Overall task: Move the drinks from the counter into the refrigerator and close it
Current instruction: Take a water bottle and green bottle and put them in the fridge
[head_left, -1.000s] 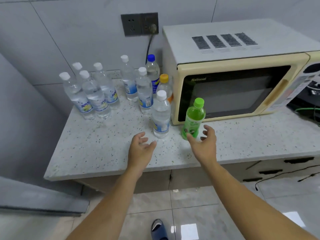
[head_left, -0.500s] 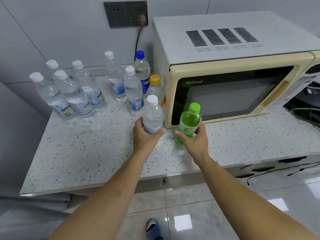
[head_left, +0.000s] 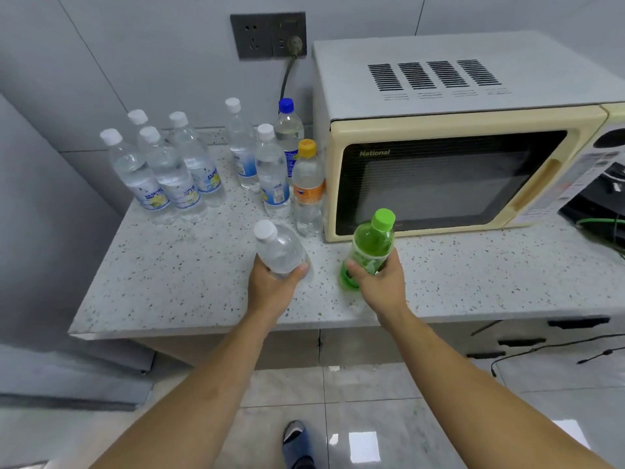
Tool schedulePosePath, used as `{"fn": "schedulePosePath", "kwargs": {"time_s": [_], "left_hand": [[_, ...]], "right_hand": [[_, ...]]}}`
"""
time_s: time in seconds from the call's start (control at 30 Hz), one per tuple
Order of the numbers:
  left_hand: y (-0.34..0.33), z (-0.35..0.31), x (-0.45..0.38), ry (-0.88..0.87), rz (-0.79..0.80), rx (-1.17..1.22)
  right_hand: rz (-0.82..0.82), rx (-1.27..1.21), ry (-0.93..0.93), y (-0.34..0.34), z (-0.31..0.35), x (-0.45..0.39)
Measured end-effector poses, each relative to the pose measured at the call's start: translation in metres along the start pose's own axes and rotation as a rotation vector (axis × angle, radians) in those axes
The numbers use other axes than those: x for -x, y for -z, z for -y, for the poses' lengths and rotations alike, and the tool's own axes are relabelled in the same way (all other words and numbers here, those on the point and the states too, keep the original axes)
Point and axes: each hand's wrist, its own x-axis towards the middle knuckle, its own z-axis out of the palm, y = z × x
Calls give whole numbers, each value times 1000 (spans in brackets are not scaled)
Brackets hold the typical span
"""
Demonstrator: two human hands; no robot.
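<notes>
Only the head view here. The left hand (head_left: 270,289) had its grip wrapped round the lower half of a clear water bottle (head_left: 279,250) with a white cap, tilted so the cap leaned off to the left and away from the person. The right hand (head_left: 380,286) was gripping a green bottle (head_left: 370,247) with a green cap, fingers curled round its lower body, cap tipped a bit to the right. Both bottles were over the front part of the speckled counter (head_left: 169,282); couldn't tell if the bases were touching it or just off it.

Beyond the left grip, near the wall, stood the rest of the drinks: an orange-capped bottle (head_left: 307,187) just beside the microwave (head_left: 456,164), a blue-capped bottle (head_left: 288,130) behind it, and two white-capped water bottles (head_left: 272,170) next to those. Further left of that grip was a cluster of four water bottles (head_left: 165,170) packed close together.

The microwave sat right behind the right grip, door closed, with a wall socket (head_left: 269,35) up above the bottles. Below both arms, a blue slipper (head_left: 297,441) showed on the tiled floor (head_left: 372,418).
</notes>
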Motion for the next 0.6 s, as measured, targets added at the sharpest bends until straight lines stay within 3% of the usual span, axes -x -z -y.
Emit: {"fn": "schedulePosePath", "kwargs": {"time_s": [0.17,0.33,0.6], "left_hand": [[27,6,51,46,-4,132],[62,19,124,108,49,401],[139,63,239,352,-152,652]], "right_hand": [[95,-75,-6,13,15,35],[356,-281,-140,16,15,78],[720,-393,-409,-33,-16,163]]}}
